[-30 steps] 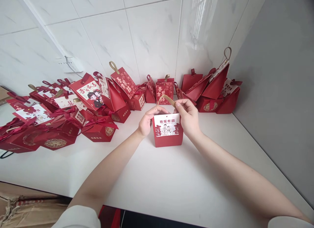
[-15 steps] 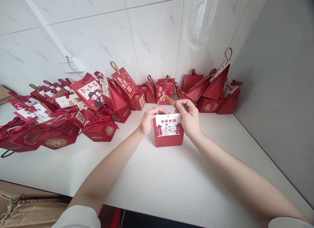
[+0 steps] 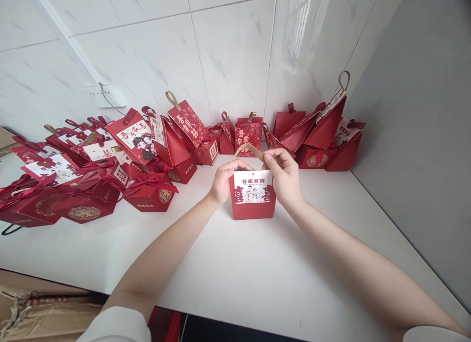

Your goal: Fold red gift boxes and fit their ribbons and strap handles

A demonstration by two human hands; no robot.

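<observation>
A red gift box [image 3: 253, 210] stands upright on the white table, its white front panel printed with a couple and red characters. A small hole shows near the panel's top edge. Behind that edge, a gold ribbon [image 3: 247, 146] arches up in a loop. My right hand [image 3: 285, 177] pinches the ribbon's right end between thumb and forefinger, beside the box's upper right corner. At the upper left corner, my left hand [image 3: 225, 181] is closed with its fingers behind the panel; the ribbon's other end runs down there, and its fingertips are hidden.
Several red boxes with ribbons [image 3: 86, 199] crowd the table's left side. More red boxes [image 3: 316, 141] lean against the tiled wall [image 3: 231, 57] at the back right. A grey panel [image 3: 415, 136] bounds the right. Brown cardboard [image 3: 51, 317] lies below the front left edge.
Both hands hold nearly the same place. The ribbon's loop has shifted slightly and its left side now runs lower, toward my left fingers. The box stays put.
</observation>
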